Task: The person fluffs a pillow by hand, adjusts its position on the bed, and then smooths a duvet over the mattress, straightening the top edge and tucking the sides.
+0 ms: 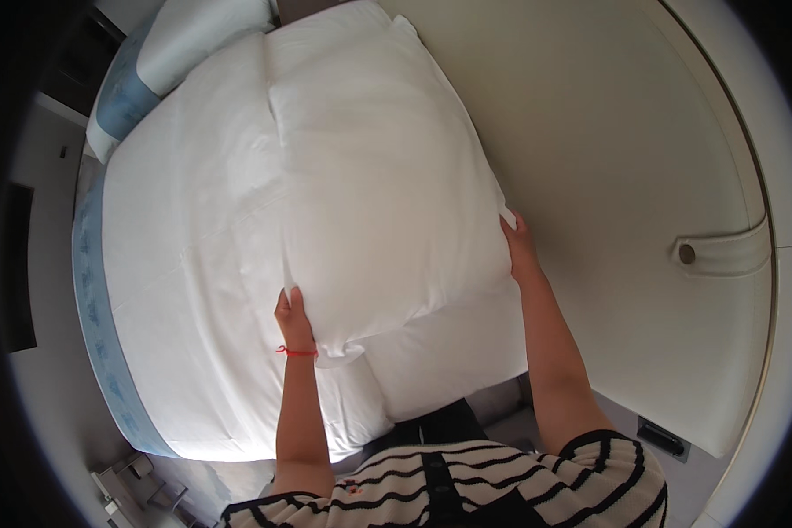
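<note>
A large white pillow [383, 165] lies before me on a bed, over a white duvet [191, 277]. My left hand [294, 320], with a red string at the wrist, pinches the pillow's left edge between thumb and fingers. At the opposite edge my right hand [520, 244] grips the pillow's white fabric, close to the headboard. The pillow's near end is rumpled, with a loose flap of cloth beside my left wrist. Part of each hand's fingers is hidden by the cloth.
A cream padded headboard [607, 165] with a strap [723, 252] stands at the right. A blue bed runner [96, 317] crosses the bed's far left end. More white and blue bedding [178, 49] lies at the upper left. A chair or stand [145, 488] is at the lower left.
</note>
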The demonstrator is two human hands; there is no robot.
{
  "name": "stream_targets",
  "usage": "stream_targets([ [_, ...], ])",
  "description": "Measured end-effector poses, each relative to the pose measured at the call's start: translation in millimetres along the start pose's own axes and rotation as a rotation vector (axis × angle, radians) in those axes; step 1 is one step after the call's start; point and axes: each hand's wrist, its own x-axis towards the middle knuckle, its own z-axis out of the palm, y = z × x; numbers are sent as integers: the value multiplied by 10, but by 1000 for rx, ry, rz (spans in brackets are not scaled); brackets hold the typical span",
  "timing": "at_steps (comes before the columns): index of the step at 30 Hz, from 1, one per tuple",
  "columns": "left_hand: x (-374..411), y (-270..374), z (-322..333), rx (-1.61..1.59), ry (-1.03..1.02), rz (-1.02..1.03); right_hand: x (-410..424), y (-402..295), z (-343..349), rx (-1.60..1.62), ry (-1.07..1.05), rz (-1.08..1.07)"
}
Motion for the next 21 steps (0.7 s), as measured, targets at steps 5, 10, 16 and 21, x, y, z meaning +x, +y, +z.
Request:
stream_targets([
  [5,-129,-736,-255,877,-39,-149,26,598,-263,-749,92,-169],
  [10,400,348,670,877,41,771,-159,-346,337,-827,142,-842],
  [16,945,453,1869,1384,-288,677,358,-366,1265,-1151,-131,-918],
  [21,1040,372,1515,1348,-294,609,837,-137,1078,-1151,136,-403],
])
